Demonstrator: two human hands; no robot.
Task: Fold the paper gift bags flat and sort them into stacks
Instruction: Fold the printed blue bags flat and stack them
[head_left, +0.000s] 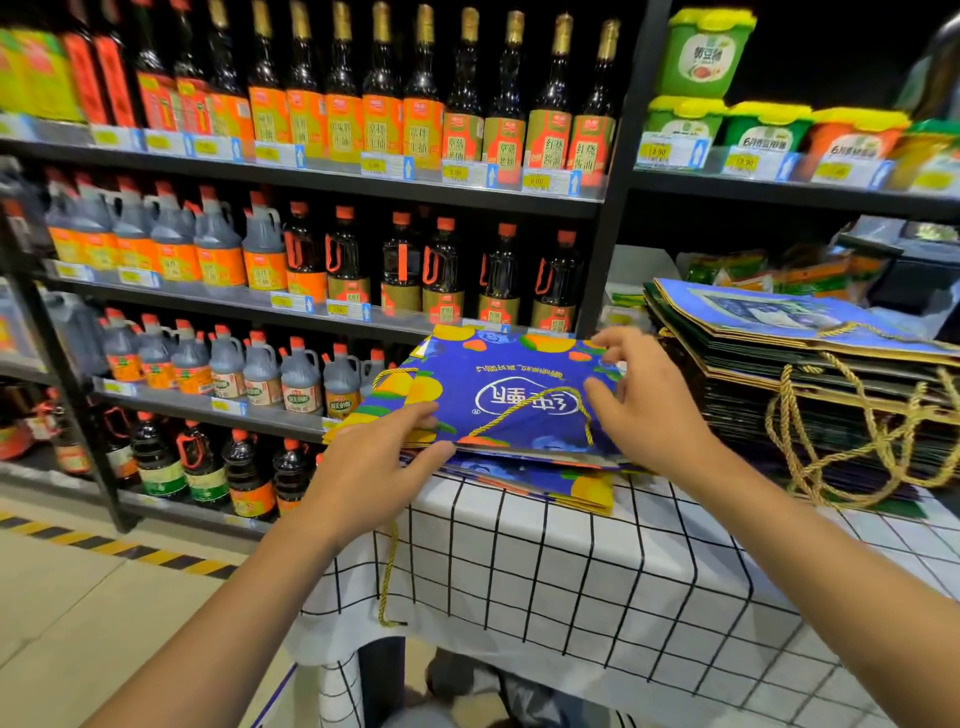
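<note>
A flattened blue gift bag (498, 384) with orange fruit print and a gold cord handle lies on top of a small stack of like bags (561, 480) at the table's far left corner. My left hand (374, 457) grips the top bag's near left edge, thumb underneath and fingers on top. On the bag's right side rests my right hand (644, 400), fingers spread and lightly curled, touching its far right edge. A tall stack of dark flat bags (810, 374) with gold cord handles stands at the right.
The table wears a white cloth with a black grid (597, 582). A gold cord (389, 571) hangs over its left edge. Shelves of sauce bottles (311, 249) stand right behind and to the left. Floor with yellow-black tape (119, 545) lies at the left.
</note>
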